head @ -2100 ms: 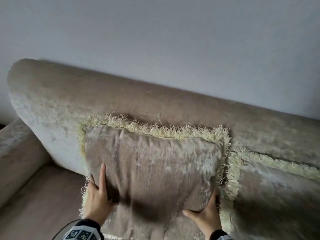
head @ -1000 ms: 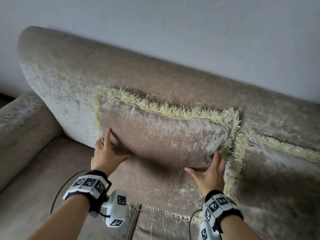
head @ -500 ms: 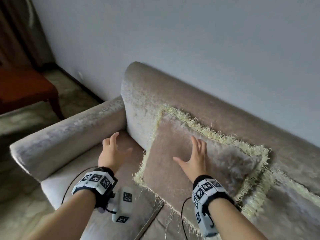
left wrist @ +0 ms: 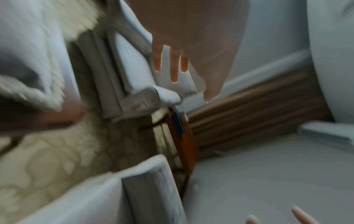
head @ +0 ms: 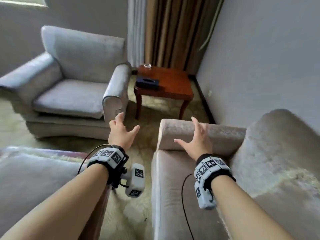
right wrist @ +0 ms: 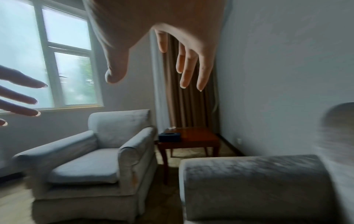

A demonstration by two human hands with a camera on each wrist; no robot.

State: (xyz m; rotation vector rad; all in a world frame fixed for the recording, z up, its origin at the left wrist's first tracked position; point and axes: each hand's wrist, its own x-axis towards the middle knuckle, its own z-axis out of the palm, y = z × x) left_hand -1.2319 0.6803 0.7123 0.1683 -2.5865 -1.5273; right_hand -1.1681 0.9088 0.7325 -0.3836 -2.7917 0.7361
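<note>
Both my hands hang in the air with fingers spread, holding nothing. In the head view my left hand [head: 125,130] is over the carpet between the seats. My right hand [head: 192,137] hovers just in front of the beige sofa's armrest [head: 225,134], not touching it. The left wrist view shows my left hand [left wrist: 182,63] open and blurred. From the right wrist I see my right hand [right wrist: 164,63] open, with my left hand's fingers [right wrist: 21,94] at the left edge. A pale blurred band at the sofa back [head: 284,179] may be the fringed pillow.
A grey armchair [head: 72,87] stands ahead on the left. A wooden side table [head: 173,84] in the corner carries a dark tissue box [head: 147,81] and a glass dish [head: 145,65]. Brown curtains [head: 173,32] hang behind it. A grey fringed cushion surface [head: 26,179] lies at lower left.
Both hands have come off the fringed pillow and moved left into the air. The view has swung left from the sofa back to the armchair and side table.
</note>
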